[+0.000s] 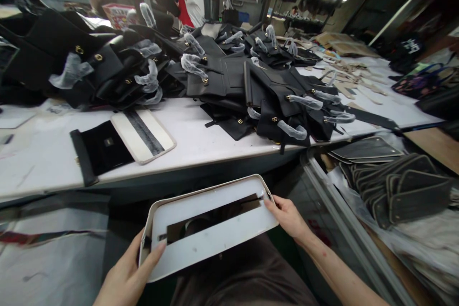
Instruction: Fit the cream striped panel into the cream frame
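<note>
Above my lap I hold a white rectangular frame (204,244) with rounded corners, a pale raised rim and a long slot through its middle. My left hand (131,267) grips its left end, thumb on the flat face. At the opposite end, my right hand (287,217) closes on the right corner, thumb also on top. The frame tilts, its right end higher in view. Beyond it on the table lies an opened black bag piece (109,146) joined to a pale panel (152,141) with a dark stripe.
Black bags (222,76) with plastic-wrapped handles are heaped along the white table (186,129). To the right, a bin (322,186) holds stacked dark panels (390,177). Plastic sheeting (53,248) hangs at lower left. Across the table a person (193,0) handles a dark piece.
</note>
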A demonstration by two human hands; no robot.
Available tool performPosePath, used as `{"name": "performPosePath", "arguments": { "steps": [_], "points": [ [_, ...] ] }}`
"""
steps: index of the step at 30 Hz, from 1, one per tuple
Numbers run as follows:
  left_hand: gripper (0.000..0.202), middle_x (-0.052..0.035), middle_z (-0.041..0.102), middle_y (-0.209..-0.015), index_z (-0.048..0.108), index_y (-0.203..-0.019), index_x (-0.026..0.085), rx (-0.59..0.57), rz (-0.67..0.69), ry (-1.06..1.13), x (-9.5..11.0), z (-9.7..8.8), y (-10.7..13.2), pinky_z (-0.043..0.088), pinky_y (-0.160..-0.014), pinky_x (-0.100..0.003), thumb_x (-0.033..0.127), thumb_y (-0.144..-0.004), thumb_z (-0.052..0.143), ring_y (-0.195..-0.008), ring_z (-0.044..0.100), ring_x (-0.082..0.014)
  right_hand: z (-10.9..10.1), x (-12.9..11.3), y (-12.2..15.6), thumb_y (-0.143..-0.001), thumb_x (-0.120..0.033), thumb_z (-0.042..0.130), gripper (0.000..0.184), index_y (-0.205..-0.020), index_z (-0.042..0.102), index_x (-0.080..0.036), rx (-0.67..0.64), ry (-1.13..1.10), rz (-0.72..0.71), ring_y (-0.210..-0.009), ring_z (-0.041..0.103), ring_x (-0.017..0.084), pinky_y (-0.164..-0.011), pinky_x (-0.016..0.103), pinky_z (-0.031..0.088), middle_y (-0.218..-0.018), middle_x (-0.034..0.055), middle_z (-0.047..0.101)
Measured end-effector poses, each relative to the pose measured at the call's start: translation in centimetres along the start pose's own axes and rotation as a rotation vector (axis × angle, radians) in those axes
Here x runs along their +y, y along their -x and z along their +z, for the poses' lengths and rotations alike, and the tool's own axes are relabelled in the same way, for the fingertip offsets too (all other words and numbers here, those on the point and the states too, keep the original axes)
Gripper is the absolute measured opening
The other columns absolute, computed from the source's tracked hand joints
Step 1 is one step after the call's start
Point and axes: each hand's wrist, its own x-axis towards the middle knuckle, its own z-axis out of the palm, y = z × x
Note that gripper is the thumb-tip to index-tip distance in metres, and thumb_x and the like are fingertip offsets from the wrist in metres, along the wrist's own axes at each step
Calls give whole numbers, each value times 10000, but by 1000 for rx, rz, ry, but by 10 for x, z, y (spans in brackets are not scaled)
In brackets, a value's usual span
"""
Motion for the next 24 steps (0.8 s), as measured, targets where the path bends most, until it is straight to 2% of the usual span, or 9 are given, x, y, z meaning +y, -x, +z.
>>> {"name": "performPosePath", "arguments": {
  "steps": [3, 5, 10, 12, 14, 17, 20, 24],
  "points": [
    [807, -56, 578, -1340, 449, -1376, 246, 123, -38, -39, -9, 10, 12, 398, -1094, -502, 729, -728, 448, -1291, 479, -339, -2, 3, 4, -851, -580, 561, 461, -872, 651, -129, -9, -37, -39, -607, 449, 121, -529, 224, 335, -717, 11, 565],
    [785, -73, 597, -1314, 448, -1384, 230, 179, -43, -75, -13, 18, 15, 433, -1059, -512, 702, -758, 410, -1287, 482, -348, -2, 5, 4, -864, -565, 551, 444, -836, 639, -131, 15, -42, -67, -588, 426, 113, -514, 223, 316, -685, 6, 539],
    [653, -63, 676, -1187, 541, -1312, 239, 292, -26, -172, -19, 25, 15, 539, -921, -443, 633, -806, 419, -1189, 568, -350, -2, 1, 5, -889, -534, 513, 417, -782, 620, -145, 97, 86, -117, -579, 402, 120, -500, 229, 282, -649, 4, 501],
    [613, -71, 698, -1135, 568, -1282, 242, 297, -17, -210, -20, 24, 14, 559, -858, -428, 613, -814, 428, -1135, 601, -358, -2, -5, 6, -905, -513, 489, 412, -757, 612, -149, 130, 201, -140, -585, 399, 122, -504, 232, 266, -634, 1, 483],
    [597, -89, 702, -1117, 568, -1279, 238, 254, -11, -239, -19, 21, 14, 559, -825, -433, 596, -823, 427, -1097, 618, -370, -2, -11, 9, -920, -495, 470, 411, -731, 599, -153, 147, 290, -150, -588, 399, 122, -510, 234, 261, -621, -2, 471],
    [609, -90, 665, -1197, 543, -1294, 253, 208, -13, -236, -15, 19, 16, 515, -909, -460, 614, -825, 402, -1144, 589, -366, -1, -18, 11, -933, -477, 450, 409, -715, 586, -158, 166, 366, -155, -578, 414, 121, -515, 238, 264, -608, -4, 483],
    [677, -84, 625, -1259, 575, -1240, 240, 241, -41, -211, -5, 21, 21, 466, -986, -470, 696, -761, 425, -1133, 585, -363, 0, -23, 13, -938, -465, 432, 397, -749, 607, -163, 178, 442, -167, -567, 442, 124, -517, 243, 267, -605, -1, 513],
    [750, -111, 661, -1162, 618, -1164, 188, 303, -98, -139, 7, 25, 32, 478, -947, -451, 733, -654, 552, -1001, 628, -352, -2, -21, 19, -916, -518, 424, 419, -827, 646, -174, 184, 518, -153, -565, 491, 139, -521, 244, 306, -604, 6, 543]
  ]
}}
